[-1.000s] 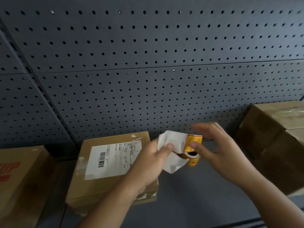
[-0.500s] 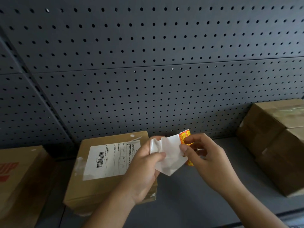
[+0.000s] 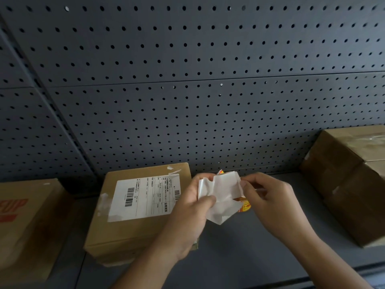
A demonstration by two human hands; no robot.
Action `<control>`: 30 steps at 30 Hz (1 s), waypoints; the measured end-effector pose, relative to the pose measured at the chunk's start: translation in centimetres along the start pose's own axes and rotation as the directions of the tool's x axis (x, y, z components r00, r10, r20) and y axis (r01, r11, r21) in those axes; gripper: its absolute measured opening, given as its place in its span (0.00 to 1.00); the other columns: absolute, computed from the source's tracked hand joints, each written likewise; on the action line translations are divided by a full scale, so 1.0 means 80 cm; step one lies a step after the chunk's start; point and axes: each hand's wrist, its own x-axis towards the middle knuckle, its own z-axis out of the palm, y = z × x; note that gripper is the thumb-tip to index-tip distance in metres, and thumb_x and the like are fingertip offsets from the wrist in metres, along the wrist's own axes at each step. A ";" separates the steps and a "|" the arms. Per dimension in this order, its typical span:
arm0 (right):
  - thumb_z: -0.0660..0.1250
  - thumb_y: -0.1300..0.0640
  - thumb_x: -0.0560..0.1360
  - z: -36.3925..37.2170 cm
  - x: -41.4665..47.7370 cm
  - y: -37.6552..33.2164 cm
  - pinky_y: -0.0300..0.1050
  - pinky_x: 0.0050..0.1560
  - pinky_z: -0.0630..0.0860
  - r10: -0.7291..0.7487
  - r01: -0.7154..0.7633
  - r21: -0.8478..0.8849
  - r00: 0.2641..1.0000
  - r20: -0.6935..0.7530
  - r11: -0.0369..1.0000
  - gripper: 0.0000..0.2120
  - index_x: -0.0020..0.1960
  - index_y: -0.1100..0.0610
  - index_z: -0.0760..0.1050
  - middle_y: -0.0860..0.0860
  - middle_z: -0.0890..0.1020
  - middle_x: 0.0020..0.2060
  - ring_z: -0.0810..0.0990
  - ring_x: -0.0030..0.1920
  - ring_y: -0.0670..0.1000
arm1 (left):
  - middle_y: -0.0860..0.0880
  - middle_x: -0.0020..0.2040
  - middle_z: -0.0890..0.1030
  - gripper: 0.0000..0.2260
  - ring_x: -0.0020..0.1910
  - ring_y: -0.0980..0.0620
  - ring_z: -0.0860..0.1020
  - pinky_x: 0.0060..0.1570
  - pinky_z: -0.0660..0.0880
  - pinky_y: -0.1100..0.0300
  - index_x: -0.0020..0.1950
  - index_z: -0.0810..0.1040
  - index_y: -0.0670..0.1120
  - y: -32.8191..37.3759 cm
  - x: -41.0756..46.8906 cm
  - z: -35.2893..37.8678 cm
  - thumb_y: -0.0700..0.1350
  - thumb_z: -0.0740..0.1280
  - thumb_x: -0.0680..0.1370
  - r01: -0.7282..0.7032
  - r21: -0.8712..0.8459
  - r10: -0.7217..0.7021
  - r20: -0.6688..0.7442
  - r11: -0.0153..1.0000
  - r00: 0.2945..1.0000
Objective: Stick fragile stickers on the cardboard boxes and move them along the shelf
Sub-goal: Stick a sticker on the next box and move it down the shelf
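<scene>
1. Since half a second ago your right hand (image 3: 268, 202) has slid along the top edge of the backing paper (image 3: 218, 197), and the orange sticker (image 3: 244, 205) that stood clear at the paper's top right now shows mostly below the paper's right edge, with a sliver above the top edge.
2. Your left hand (image 3: 191, 213) pinches the backing paper, thumb on its near face, fingers behind.
3. Your right hand grips the paper's upper right corner with thumb and forefinger; whether it also touches the sticker, I cannot tell.
4. Both hands are held above the shelf (image 3: 260, 253), in front of the pegboard (image 3: 187, 90).
5. Middle box (image 3: 133, 232) lies flat on the shelf just left of your left hand, with a white label (image 3: 143, 198) on top.
6. Left box (image 3: 27, 226) with red print sits at the frame edge.
7. Two stacked boxes (image 3: 352, 184) sit on the right, well apart from your hands.
</scene>
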 end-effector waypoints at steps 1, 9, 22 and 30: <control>0.67 0.58 0.77 -0.002 0.001 0.002 0.28 0.34 0.73 0.000 0.000 -0.020 1.000 -0.017 1.000 0.08 0.43 0.48 0.82 0.39 0.84 0.36 0.81 0.39 0.38 | 0.55 0.48 0.84 0.14 0.52 0.50 0.81 0.53 0.77 0.49 0.51 0.80 0.61 0.000 -0.001 0.000 0.42 0.63 0.75 -0.002 0.005 0.002 -0.001 1.000 1.000; 0.66 0.58 0.79 -0.042 0.015 0.025 0.32 0.29 0.73 0.035 -0.045 -0.069 0.990 -0.135 0.997 0.08 0.43 0.48 0.80 0.47 0.81 0.32 0.78 0.33 0.41 | 0.54 0.54 0.83 0.15 0.56 0.52 0.80 0.48 0.77 0.60 0.55 0.77 0.62 -0.003 -0.006 0.001 0.43 0.63 0.77 -0.010 0.102 0.009 0.006 0.995 1.000; 0.67 0.61 0.78 -0.043 0.000 -0.013 0.33 0.33 0.78 -0.131 0.130 -0.023 0.951 -0.279 0.991 0.06 0.45 0.52 0.78 0.52 0.83 0.33 0.83 0.32 0.42 | 0.67 0.63 0.76 0.18 0.59 0.79 0.71 0.55 0.70 0.77 0.64 0.73 0.62 0.009 -0.025 0.007 0.50 0.73 0.77 -0.125 0.253 0.098 0.120 0.959 0.988; 0.70 0.62 0.76 -0.001 -0.027 -0.043 0.42 0.40 0.78 -0.475 0.438 -0.200 0.854 -0.211 0.877 0.02 0.47 0.57 0.81 0.45 0.80 0.43 0.80 0.40 0.44 | 0.48 0.47 0.86 0.20 0.46 0.55 0.83 0.53 0.81 0.57 0.52 0.85 0.47 0.019 -0.033 -0.010 0.61 0.66 0.72 -0.120 0.017 0.121 -0.031 0.993 0.992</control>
